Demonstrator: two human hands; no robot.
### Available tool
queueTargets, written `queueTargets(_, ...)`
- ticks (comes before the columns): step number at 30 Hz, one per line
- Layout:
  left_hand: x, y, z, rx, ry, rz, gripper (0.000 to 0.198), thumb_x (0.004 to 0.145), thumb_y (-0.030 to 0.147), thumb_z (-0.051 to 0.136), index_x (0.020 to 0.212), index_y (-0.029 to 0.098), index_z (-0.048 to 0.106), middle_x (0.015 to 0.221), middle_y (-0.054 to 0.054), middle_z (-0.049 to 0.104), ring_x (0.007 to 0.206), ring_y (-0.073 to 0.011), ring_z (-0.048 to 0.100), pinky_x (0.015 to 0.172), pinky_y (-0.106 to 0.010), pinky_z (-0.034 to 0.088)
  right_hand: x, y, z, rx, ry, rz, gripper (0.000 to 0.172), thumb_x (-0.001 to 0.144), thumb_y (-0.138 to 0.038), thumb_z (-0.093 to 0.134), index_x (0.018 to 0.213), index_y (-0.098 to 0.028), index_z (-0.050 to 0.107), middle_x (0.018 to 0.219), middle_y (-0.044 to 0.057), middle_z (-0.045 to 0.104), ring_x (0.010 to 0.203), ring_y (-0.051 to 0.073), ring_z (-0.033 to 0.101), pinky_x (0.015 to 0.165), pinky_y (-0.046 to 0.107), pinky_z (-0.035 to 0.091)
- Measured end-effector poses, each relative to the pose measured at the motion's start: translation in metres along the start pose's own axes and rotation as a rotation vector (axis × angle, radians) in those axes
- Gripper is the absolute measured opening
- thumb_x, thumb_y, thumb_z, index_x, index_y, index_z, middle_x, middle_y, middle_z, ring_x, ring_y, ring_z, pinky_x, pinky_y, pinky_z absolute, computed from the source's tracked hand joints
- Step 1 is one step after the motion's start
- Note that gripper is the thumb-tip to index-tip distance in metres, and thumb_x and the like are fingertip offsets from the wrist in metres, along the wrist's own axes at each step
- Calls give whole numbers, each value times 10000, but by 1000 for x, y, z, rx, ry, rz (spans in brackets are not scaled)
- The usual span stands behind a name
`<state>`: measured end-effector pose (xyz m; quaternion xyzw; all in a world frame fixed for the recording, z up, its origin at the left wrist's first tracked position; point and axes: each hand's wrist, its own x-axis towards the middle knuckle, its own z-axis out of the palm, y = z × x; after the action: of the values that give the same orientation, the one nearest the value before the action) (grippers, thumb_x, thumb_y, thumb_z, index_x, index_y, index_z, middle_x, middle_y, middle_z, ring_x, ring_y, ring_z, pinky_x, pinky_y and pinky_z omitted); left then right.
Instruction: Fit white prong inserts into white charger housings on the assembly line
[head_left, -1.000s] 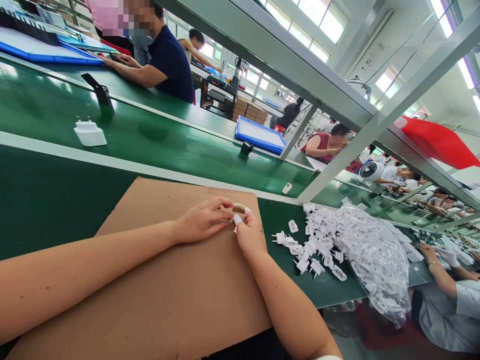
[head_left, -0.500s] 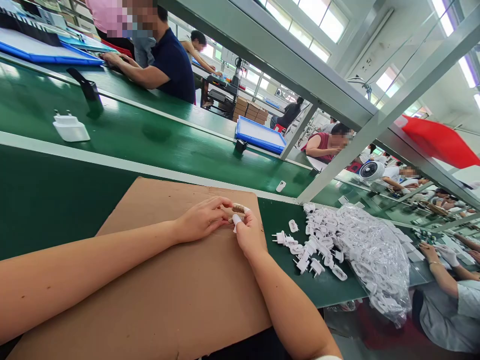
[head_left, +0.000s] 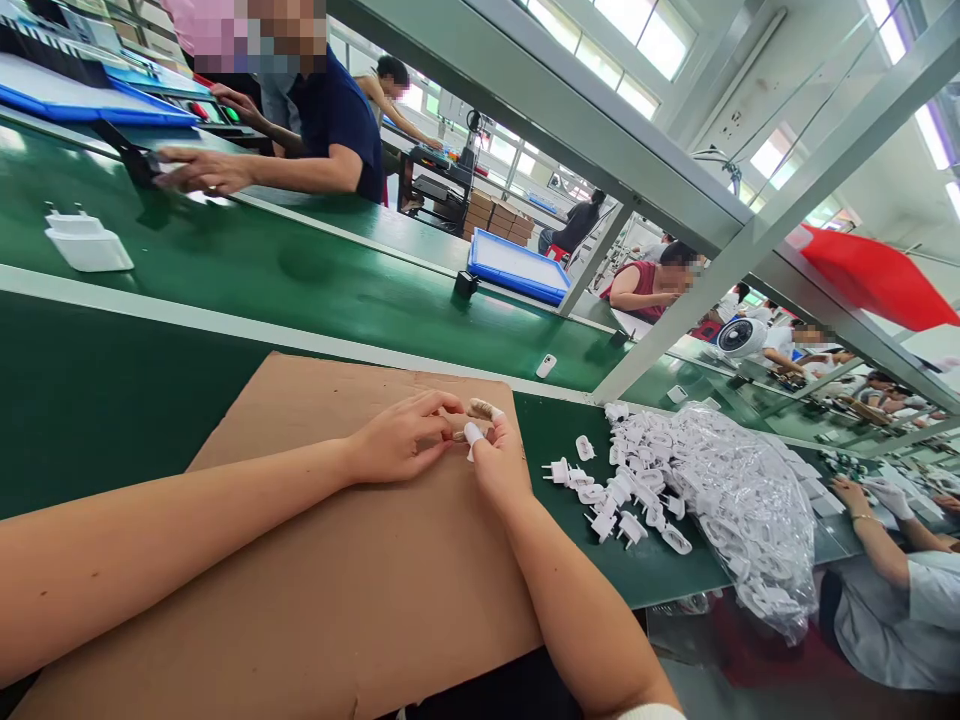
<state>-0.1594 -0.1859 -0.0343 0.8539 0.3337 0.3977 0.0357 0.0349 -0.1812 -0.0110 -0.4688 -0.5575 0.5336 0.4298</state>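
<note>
Over a brown cardboard sheet (head_left: 390,560), my two hands meet near its far right corner. My left hand (head_left: 401,437) has bent fingers spread apart, their tips close to the right hand's fingertips. Nothing shows in its grasp. On my right hand (head_left: 499,465), a white cover (head_left: 472,432) sits on the thumb and a tan and white wrap (head_left: 482,409) on a finger. Thumb and fingers are apart, with no object visible between them. Whether the fingertips of both hands touch, I cannot tell.
Right of the cardboard lie loose white plug pieces (head_left: 630,490) and a clear plastic bag (head_left: 750,500) full of them. A green conveyor (head_left: 322,290) carries a white charger (head_left: 88,240) and a black stand (head_left: 131,155). A metal post (head_left: 675,310) rises beyond the plug pieces.
Items on the conveyor have shifted left. A co-worker's hand has reached out to the black stand. My left thumb and fingers have parted slightly; my arms have hardly moved.
</note>
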Motion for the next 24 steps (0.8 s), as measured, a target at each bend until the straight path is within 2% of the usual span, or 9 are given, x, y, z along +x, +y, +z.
queueTargets(3,-1,0,1,-8,-12,7,138,901,238,578,834,190,689,1300,-117,642,1155,-249,645,1012,-370,563,4,-14,-21,-153,87,-113,444,881,-268,629,1325,-249,627,1089,44,692,666,120,580,639,289,494)
queueTargets(5,-2,-2,3,-1,-15,9,162,908,274,573,816,194,680,1302,-109,642,1145,-245,649,1016,-369,554,2,-30,-46,-470,116,-214,411,888,-196,615,1293,-249,666,1195,71,679,818,161,628,724,313,510)
queueTargets(7,-3,-5,5,1,-45,0,180,921,326,582,850,210,700,1304,-98,651,1193,-260,640,1056,-381,539,-3,-46,-75,-880,127,-235,413,870,-119,623,1254,-241,711,1230,95,679,1015,230,627,830,355,504)
queueTargets(9,-2,-8,8,-10,-87,-13,201,924,382,598,909,231,730,1300,-90,666,1243,-283,625,1092,-405,528,-12,-57,-102,-1204,106,-130,441,838,-87,669,1246,-240,738,1234,119,686,1135,294,593,851,379,489)
queueTargets(12,-2,-13,12,-44,-115,-21,248,929,429,601,1007,253,755,1287,-88,682,1245,-304,627,1117,-441,519,-24,-58,-130,-1401,-14,70,502,738,-90,795,1209,-262,771,1220,118,693,1146,321,595,784,351,476)
queueTargets(14,-2,-16,15,-63,-117,-27,281,942,454,587,1049,258,757,1287,-87,685,1238,-312,627,1126,-466,509,-28,-51,-139,-1398,-43,119,491,680,-76,832,1131,-266,792,1169,95,705,1061,288,628,756,329,470)
queueTargets(17,-2,-19,18,-56,-154,-43,367,968,522,562,1135,257,754,1311,-85,690,1252,-319,615,1134,-478,496,-27,-43,-143,-1252,38,66,435,645,-26,792,1022,-244,794,1073,58,718,890,214,642,745,314,486)
queueTargets(21,-1,-19,17,-9,-231,-58,480,977,588,540,1246,249,745,1346,-78,699,1300,-322,591,1170,-457,460,-14,-46,-127,-760,124,-5,365,714,-94,742,1050,-232,783,1028,29,729,817,166,657,741,299,523)
queueTargets(24,0,-17,15,-10,-244,-75,494,973,594,536,1236,239,759,1364,-83,694,1299,-318,599,1176,-453,454,1,-52,-103,-328,53,43,234,802,-226,740,1032,-216,784,959,22,743,754,130,650,650,237,494)
